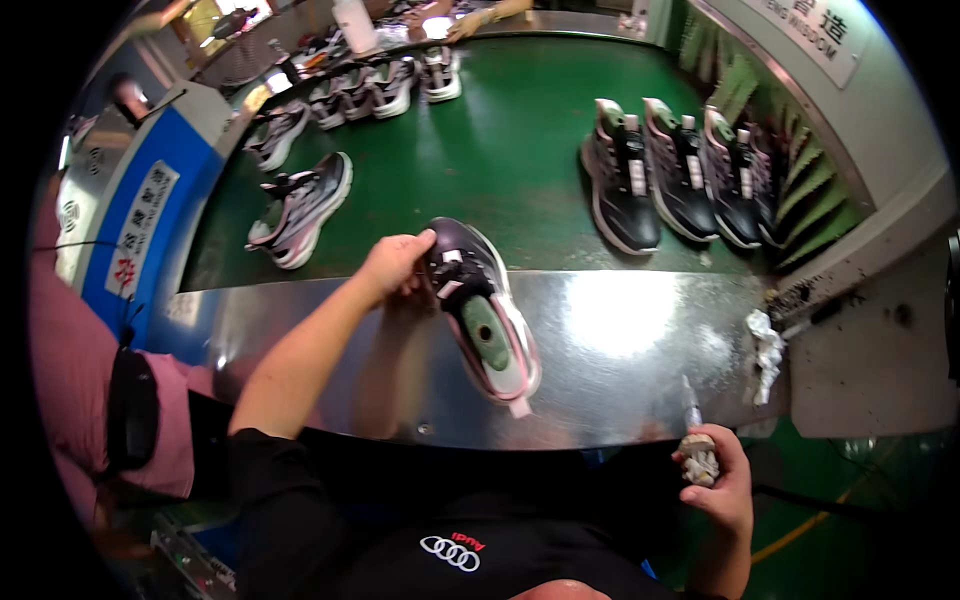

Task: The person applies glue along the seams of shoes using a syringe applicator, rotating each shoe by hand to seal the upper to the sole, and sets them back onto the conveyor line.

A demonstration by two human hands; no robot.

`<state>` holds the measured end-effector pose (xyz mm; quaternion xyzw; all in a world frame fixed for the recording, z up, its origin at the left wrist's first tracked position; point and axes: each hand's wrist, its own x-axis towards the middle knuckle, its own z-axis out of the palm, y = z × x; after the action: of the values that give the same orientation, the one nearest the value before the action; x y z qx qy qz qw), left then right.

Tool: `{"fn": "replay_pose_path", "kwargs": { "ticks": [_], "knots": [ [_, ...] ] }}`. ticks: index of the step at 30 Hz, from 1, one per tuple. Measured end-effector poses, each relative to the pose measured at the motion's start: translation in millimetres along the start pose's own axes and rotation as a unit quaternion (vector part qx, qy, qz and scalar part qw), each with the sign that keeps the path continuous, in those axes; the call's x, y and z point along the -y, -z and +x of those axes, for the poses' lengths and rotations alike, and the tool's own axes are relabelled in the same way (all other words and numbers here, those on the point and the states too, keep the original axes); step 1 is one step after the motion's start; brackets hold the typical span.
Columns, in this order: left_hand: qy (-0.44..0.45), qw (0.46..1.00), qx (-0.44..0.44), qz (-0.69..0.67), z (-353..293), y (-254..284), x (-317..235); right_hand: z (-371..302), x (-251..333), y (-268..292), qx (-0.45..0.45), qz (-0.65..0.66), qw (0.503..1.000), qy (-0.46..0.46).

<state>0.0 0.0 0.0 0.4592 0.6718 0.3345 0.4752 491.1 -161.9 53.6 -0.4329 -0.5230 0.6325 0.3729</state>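
My left hand is closed round the toe of a black sneaker with pink trim and a white sole. The shoe is tilted above the metal ledge, its opening toward me and a green insole showing inside. My right hand, low at the right by the ledge's front edge, has its fingers curled round a crumpled whitish lump. What the lump is made of is hard to tell. A slim pale pointed piece sticks up just above it; whether my hand holds that too does not show.
Several black sneakers stand in a row at the right of the green belt. More shoes are at the far left, with a single sneaker nearer. Crumpled white paper lies at the metal ledge's right end. A person in pink is at left.
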Motion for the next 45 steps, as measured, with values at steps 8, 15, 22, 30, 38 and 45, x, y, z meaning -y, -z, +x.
{"fn": "replay_pose_path", "kwargs": {
  "ticks": [8,15,22,30,38,45],
  "knots": [
    [-0.010,0.972,0.052,-0.230,-4,-60,-54,5,14,-23,0.005,0.057,0.997,0.045],
    [-0.227,0.839,0.174,-0.462,-78,-90,-87,26,37,-36,0.046,0.023,0.989,0.138],
    [-0.200,0.793,0.233,-0.527,-94,-83,-50,65,59,-75,0.191,0.165,0.932,0.261],
    [-0.297,0.792,0.262,-0.464,-103,-79,-46,86,91,-116,0.228,0.181,0.921,0.260],
    [-0.366,0.795,0.279,-0.396,-106,-78,-49,87,87,-122,0.254,0.270,0.903,0.215],
    [-0.384,0.810,0.236,-0.376,-109,-80,-52,87,89,-123,0.260,0.287,0.904,0.182]
  ]
}}
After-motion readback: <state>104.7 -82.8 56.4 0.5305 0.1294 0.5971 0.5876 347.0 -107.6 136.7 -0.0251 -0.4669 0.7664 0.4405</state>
